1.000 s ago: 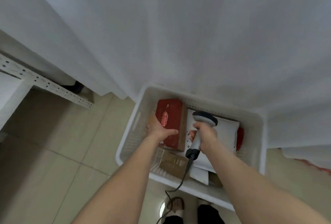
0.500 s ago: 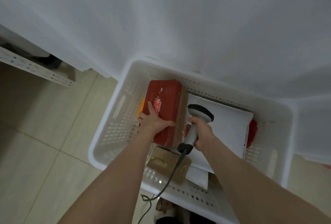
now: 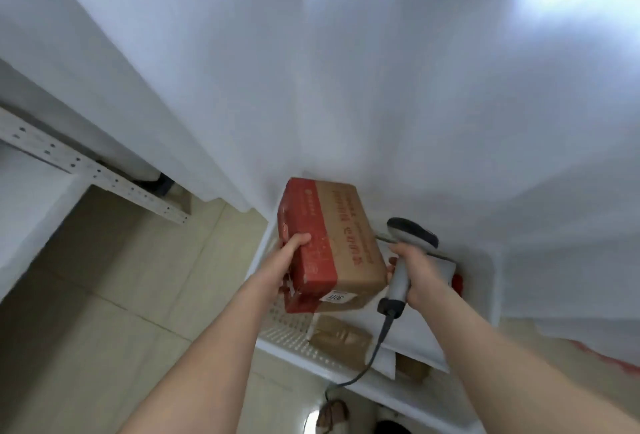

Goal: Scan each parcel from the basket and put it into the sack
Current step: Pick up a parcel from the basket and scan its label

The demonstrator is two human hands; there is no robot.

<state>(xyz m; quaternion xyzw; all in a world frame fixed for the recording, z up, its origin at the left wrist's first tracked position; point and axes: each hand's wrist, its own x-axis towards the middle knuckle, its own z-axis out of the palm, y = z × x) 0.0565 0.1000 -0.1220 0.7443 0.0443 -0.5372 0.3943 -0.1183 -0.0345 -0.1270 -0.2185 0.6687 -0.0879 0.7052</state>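
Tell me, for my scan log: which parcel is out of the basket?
The red-and-brown box, held up by the left hand; the small brown parcel and white mailer lie inside.

Hands: two, one left hand (image 3: 291, 263) and one right hand (image 3: 420, 270).
Scanner (image 3: 399, 279): one, with one cable (image 3: 376, 347).
Basket (image 3: 287, 328): one.
Parcels in sight: five. One is a red-and-brown box (image 3: 332, 243) above the basket. Four lie within it: one brown packet (image 3: 341, 335), one white flat packet (image 3: 420, 336), one red item (image 3: 458, 283) and one further brown item (image 3: 414, 369). The last two are seen only in part.
White cloth (image 3: 346, 87): one sheet.
Perforated shelf rail (image 3: 93, 172): one.
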